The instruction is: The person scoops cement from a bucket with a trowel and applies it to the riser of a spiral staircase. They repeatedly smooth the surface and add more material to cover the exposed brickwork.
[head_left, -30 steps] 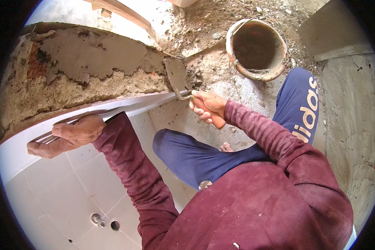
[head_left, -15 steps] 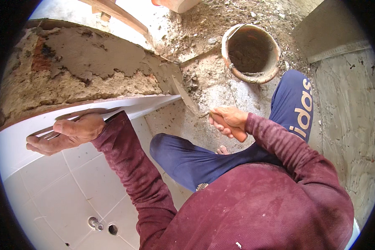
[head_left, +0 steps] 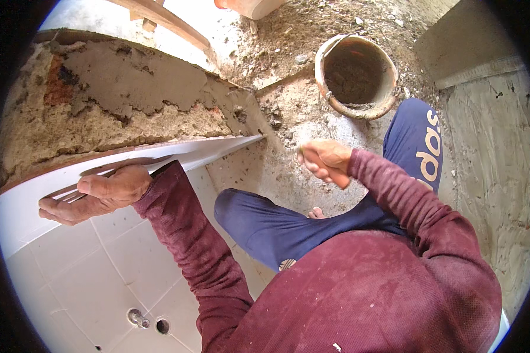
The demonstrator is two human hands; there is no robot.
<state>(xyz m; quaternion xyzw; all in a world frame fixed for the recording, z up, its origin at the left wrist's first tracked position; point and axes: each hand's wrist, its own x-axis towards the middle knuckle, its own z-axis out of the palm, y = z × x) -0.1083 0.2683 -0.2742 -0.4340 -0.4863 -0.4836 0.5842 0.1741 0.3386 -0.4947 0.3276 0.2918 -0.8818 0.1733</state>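
Observation:
My right hand (head_left: 327, 159) is wrapped round the orange-brown handle of a trowel (head_left: 335, 176). It hovers above the floor between my knees and is slightly blurred; the trowel's blade cannot be made out now. My left hand (head_left: 97, 194) lies against the glossy white tile (head_left: 26, 206) along the wall's edge, its fingers stretched out and slightly curled, holding nothing. Behind that tile rises a low wall (head_left: 153, 76), partly coated in grey mortar, with rough material and red brick showing through.
A mortar-smeared bucket (head_left: 388, 88) with a wire handle stands beyond my right knee. Rubble and grit (head_left: 294, 35) cover the far floor. White wall tiles with a metal pipe fitting (head_left: 138, 318) and a round hole (head_left: 162, 326) are at lower left. A grey plastered wall (head_left: 492, 176) bounds the right.
The trowel's blade, visible beside the wall's end before, no longer shows there. My right hand has shifted slightly up and tilted; my left hand has barely moved.

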